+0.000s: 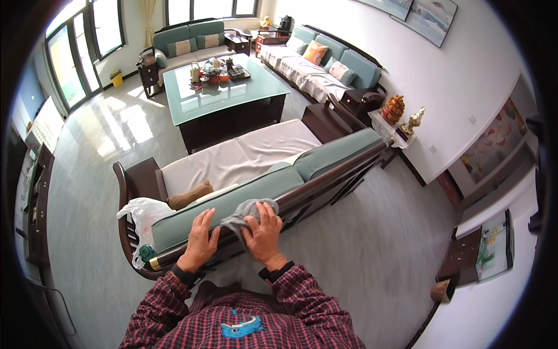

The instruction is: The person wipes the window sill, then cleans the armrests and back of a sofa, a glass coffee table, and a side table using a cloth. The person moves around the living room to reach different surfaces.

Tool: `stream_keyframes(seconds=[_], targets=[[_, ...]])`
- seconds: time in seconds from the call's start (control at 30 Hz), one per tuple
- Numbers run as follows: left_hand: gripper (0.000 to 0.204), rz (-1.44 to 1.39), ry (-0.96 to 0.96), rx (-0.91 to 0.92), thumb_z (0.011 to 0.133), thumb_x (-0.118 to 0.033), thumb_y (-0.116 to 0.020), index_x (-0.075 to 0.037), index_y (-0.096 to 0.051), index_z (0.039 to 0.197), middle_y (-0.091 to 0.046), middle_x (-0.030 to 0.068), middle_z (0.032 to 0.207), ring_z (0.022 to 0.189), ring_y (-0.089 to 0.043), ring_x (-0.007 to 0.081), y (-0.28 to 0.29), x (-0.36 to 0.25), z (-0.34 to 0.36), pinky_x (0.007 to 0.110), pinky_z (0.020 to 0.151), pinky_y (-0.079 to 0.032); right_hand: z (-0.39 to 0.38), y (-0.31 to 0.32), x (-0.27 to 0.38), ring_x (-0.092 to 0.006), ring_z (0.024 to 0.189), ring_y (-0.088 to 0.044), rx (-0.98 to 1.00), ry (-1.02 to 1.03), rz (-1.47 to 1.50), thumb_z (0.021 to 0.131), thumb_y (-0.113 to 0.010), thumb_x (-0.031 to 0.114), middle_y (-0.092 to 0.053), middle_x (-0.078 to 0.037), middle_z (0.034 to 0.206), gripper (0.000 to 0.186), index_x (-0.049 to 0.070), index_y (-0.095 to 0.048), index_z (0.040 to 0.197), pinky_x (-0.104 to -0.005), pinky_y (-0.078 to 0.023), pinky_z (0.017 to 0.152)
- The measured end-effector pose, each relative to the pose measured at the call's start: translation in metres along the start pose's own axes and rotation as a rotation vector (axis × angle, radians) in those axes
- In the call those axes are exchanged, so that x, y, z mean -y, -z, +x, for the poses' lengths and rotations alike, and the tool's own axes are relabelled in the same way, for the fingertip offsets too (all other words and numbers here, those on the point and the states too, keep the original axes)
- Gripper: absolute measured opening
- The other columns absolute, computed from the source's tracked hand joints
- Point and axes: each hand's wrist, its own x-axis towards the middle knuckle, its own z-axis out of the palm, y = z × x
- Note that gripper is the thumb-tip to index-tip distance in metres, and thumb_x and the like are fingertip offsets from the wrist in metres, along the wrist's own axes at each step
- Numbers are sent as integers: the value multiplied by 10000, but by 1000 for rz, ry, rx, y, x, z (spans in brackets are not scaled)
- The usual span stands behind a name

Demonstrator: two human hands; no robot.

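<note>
My right hand [263,231] grips a crumpled grey cloth [237,217] against the dark wooden top rail [306,189] of the near sofa's back. My left hand [202,235] rests just left of the cloth at the teal back cushion [176,223], with its fingers apart and nothing visibly held. A white plastic bag [137,212] hangs over the sofa's left end, with a small green round item [146,253] below it. A brown cushion [187,195] lies on the seat behind the backrest.
A glass-topped table [192,103] bearing tea things stands beyond, with two sofas [188,32] [358,72] behind. At right are a pedestal [383,126] with ornaments and a fish tank [491,253]. A dark cabinet [38,209] lines the left wall; grey floor [87,221] surrounds the sofa.
</note>
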Motion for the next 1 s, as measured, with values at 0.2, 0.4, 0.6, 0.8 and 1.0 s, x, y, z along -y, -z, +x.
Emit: stream_keyframes(seconds=[0.2,0.4,0.6,0.8,1.0], targets=[[350,152,306,-124,1002,-270,-655,-33,-653,1260,-684,207,1213,1081,-667,373,-35,1,3,456,927,-533,27,21,-117,-401,1474,-395,-47,16,18,899,-720,239,-541,-163,1503,213,109,-589,1005,-744,-224,1142],[429,257,610,-284,1061,-473,-534,-84,-714,1042,-729,155,836,814,-709,391,-48,13,19,499,718,-541,67,48,-217,-403,1445,-425,-284,-211,-90,890,-674,215,-569,-168,1466,216,65,-582,1015,-714,-262,1147],[436,508,687,-373,1081,-464,-471,-107,-711,1008,-728,192,880,843,-687,448,-61,4,23,541,724,-528,43,42,-188,-429,1394,-456,-203,29,88,876,-667,206,-565,-207,1435,188,76,-561,960,-677,-247,1160],[354,542,730,-393,1040,-411,-565,-103,-737,1017,-752,144,879,843,-718,387,-59,-9,28,497,734,-545,72,57,-275,-459,1408,-433,-280,-47,54,887,-661,205,-548,-223,1445,177,81,-545,937,-675,-252,1154],[278,505,741,-422,995,-346,-624,-97,-746,1001,-758,130,876,837,-724,371,-60,-7,28,471,739,-552,117,92,-390,-503,1439,-367,-449,-98,-94,909,-637,175,-445,-308,1518,306,7,-607,1163,-595,-294,1191]])
